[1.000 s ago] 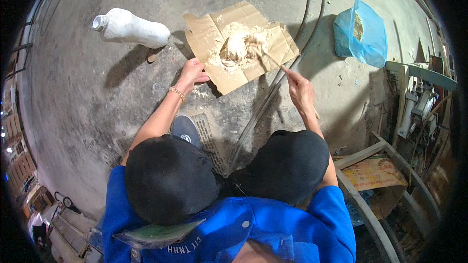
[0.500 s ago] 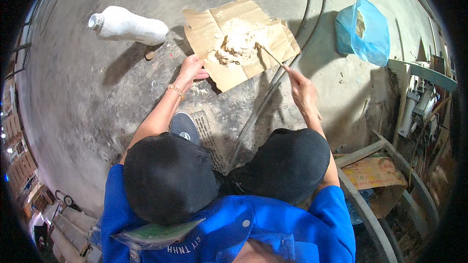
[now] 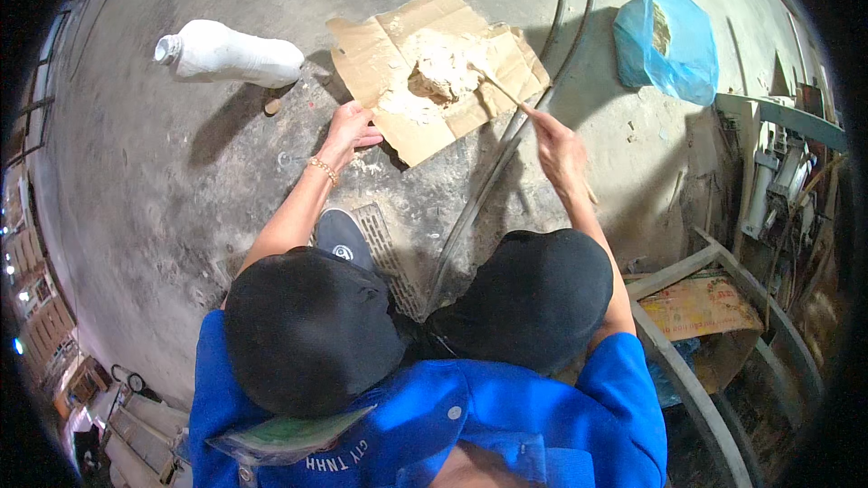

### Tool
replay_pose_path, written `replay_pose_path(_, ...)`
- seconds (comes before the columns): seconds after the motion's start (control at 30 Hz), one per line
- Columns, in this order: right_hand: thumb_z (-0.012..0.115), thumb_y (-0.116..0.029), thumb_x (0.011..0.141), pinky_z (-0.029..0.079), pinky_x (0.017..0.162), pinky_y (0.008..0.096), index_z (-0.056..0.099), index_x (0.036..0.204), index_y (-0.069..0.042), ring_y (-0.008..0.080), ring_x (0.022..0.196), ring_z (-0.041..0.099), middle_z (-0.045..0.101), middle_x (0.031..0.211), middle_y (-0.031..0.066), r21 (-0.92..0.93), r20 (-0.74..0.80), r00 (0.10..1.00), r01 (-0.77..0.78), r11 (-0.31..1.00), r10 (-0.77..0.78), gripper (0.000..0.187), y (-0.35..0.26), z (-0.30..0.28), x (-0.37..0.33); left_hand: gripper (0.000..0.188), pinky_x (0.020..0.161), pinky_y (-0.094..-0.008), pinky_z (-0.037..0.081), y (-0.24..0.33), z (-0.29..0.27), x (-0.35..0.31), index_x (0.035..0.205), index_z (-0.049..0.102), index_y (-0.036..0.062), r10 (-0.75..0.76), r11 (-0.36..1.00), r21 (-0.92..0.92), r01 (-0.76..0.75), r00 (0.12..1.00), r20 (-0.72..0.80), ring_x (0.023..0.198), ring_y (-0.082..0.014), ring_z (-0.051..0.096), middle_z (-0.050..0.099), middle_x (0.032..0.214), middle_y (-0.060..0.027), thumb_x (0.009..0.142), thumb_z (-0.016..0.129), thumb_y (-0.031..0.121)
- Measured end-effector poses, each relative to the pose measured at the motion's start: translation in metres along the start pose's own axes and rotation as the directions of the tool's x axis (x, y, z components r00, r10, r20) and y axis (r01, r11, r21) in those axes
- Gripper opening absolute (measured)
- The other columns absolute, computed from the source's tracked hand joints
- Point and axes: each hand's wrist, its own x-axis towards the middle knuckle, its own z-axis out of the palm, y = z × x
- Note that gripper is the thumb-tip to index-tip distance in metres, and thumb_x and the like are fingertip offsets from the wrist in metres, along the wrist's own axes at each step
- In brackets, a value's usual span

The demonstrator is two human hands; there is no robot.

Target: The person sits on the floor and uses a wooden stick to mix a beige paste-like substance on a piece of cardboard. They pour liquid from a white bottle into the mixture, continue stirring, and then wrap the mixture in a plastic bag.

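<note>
In the head view, the left hand (image 3: 346, 134) pinches the near-left edge of the brown cardboard (image 3: 427, 139) on the floor (image 3: 298, 0), and the right hand (image 3: 559, 152) grips a thin stick (image 3: 506, 93), tip at the pale paste (image 3: 443, 77) heaped mid-sheet. That cardboard looks light and bendy, best held by its rim; the paste seems soft and clingy, the stick stiff, safest gripped well back.

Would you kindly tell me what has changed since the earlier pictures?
The pale beige mixture, streaked on its right earlier, is now a lumpy mound. Grips are unchanged: the right hand still holds the thin wooden stick, the left hand the creased brown paper sheet.
</note>
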Motion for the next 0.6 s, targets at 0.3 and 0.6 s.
replay_pose_path(0.3,0.054,-0.019,0.087,0.05,0.065,0.0398,0.064,0.11,-0.028,0.0318,0.076,0.064,0.066,0.086,0.014,0.08,0.158,0.964,0.201,0.976,-0.212,0.027,-0.024,0.038,-0.033,0.027,0.064,-0.0269,0.056,-0.002,0.002,-0.002,0.116,0.051,0.0053,-0.012,0.996,-0.085,0.011,1.0,-0.008,0.078,-0.0171,0.066,0.064,0.103,-0.0078,0.091,0.048,0.015)
replay_pose_path(0.6,0.052,-0.024,0.089,0.047,0.057,0.0416,0.063,0.111,-0.03,0.0331,0.069,0.063,0.064,0.077,0.0146,0.047,-0.079,0.997,0.019,0.999,-0.016,0.026,-0.01,0.028,0.004,0.026,0.064,-0.0267,0.056,0.0,0.009,0.003,0.113,0.052,0.0041,0.017,0.999,-0.039,-0.016,1.0,0.012,0.076,-0.0165,0.066,0.064,0.1,-0.0077,0.091,0.051,0.018)
